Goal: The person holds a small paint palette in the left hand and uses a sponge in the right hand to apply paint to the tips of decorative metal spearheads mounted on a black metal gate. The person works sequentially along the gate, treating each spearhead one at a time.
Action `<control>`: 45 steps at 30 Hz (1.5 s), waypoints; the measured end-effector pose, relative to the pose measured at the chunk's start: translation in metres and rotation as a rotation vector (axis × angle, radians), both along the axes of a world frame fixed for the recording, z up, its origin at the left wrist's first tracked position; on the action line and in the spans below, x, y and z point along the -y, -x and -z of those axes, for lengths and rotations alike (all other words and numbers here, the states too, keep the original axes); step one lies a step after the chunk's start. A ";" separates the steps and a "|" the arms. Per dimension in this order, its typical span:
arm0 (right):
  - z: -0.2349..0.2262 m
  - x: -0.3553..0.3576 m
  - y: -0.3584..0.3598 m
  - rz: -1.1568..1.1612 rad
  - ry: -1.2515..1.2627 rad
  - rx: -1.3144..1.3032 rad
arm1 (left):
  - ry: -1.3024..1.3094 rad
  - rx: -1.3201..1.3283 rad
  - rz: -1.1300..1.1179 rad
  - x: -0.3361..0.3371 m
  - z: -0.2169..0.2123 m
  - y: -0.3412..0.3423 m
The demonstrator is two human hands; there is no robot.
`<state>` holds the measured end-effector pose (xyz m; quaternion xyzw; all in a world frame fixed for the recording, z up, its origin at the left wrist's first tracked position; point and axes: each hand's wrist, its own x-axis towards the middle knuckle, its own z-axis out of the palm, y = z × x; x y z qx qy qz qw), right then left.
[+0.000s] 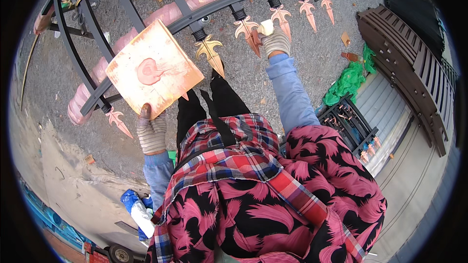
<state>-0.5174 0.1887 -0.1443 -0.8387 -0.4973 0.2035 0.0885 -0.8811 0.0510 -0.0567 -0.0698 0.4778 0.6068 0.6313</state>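
My left hand, in a striped knit glove with the thumb on top, grips the lower edge of a square board. A wet blob of copper-pink paint lies in the board's middle, with smears around it. My right hand, gloved likewise, pinches a small pale sponge. The sponge is beside a copper-pink spearhead finial, whose lower tip looks darker; whether they touch I cannot tell. Left of it, another finial is gold. Both finials belong to a black metal railing.
Pink wrapped padding lies under the railing. More copper finials stand along its edge, one at the far left. At right are brown slatted panels, green netting and a small black frame.
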 end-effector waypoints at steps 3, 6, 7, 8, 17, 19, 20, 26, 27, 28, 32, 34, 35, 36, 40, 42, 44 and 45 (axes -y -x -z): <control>-0.016 -0.017 0.037 -0.094 0.270 0.073 | -0.024 0.037 0.017 -0.001 0.005 0.004; -0.009 0.019 0.026 -0.056 0.275 0.083 | -0.020 0.030 0.009 -0.003 0.006 0.001; -0.005 0.036 0.014 -0.041 0.340 0.094 | -0.007 0.035 0.015 -0.002 0.008 0.001; -0.005 0.047 0.009 -0.041 0.334 0.082 | 0.008 0.034 0.000 0.004 0.009 0.003; -0.012 0.022 0.031 -0.112 0.208 0.203 | -0.029 0.059 0.003 -0.002 0.004 -0.004; -0.026 0.032 0.031 -0.066 0.310 0.100 | -0.018 0.041 -0.023 0.002 0.004 -0.002; -0.036 0.044 0.022 -0.017 0.368 0.051 | -0.001 0.031 -0.005 0.001 0.002 -0.003; -0.043 0.048 0.003 -0.002 -0.036 0.017 | -0.015 0.019 0.016 -0.001 -0.005 -0.006; -0.044 0.041 0.007 0.041 -0.164 -0.287 | -0.046 0.103 -0.011 -0.003 -0.005 -0.010; -0.051 0.036 0.019 0.033 -0.170 -0.341 | -0.073 0.090 -0.023 -0.004 -0.006 -0.013; -0.123 0.015 0.088 -0.178 0.001 -0.494 | -0.082 0.125 -0.028 -0.004 -0.003 -0.021; -0.106 0.027 0.116 -0.360 -0.223 -0.527 | -0.086 0.142 0.008 -0.005 0.000 -0.020; -0.128 0.027 0.138 -0.446 -0.146 -0.515 | -0.084 0.126 0.017 -0.004 0.000 -0.020; -0.139 0.027 0.154 -0.563 -0.087 -0.472 | -0.088 0.119 0.027 -0.004 0.000 -0.022; -0.116 0.039 0.182 -0.869 -0.066 -0.002 | -0.083 0.068 0.058 -0.001 -0.001 -0.027; -0.115 0.034 0.181 -0.757 -0.122 -0.042 | -0.096 0.068 0.037 0.000 -0.001 -0.028; -0.120 0.034 0.181 -0.725 -0.231 -0.056 | -0.085 0.085 0.012 0.003 0.000 -0.033; -0.122 0.040 0.185 -0.798 -0.218 -0.031 | -0.074 0.091 -0.005 0.003 0.000 -0.032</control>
